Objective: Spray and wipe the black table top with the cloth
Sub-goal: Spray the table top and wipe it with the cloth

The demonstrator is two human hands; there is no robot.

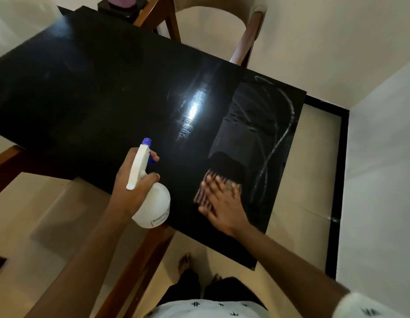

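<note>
Head view, the only one. My left grip is wrapped tight around the neck of the white plastic spray bottle with the blue nozzle, one finger out front at the blue trigger. The bottle hangs in the air over the near edge of the glossy black table. Its nozzle points forward, away from me, over the table middle.

My right grip is flat, fingers spread and pressing down on the dark cloth. It is blurred, so finger detail is unclear; the hand looks pressed on the cloth rather than closed round it. The cloth sticks out ahead of the fingertips, touching the table.

Key relation: the cloth is directly under and in front of my right grip, well right of the bottle grip. Ahead and to the right of the cloth runs a duller band with whitish streaks and a curved smear line, reaching to the far right corner. That band's long axis runs away from me, roughly in line with my right forearm.

Judgement: the next stroke goes forward along that band. The right hand is nearer; the left only holds the bottle.

The table left of the bottle looks dark and unstreaked, probably not yet done.
</note>
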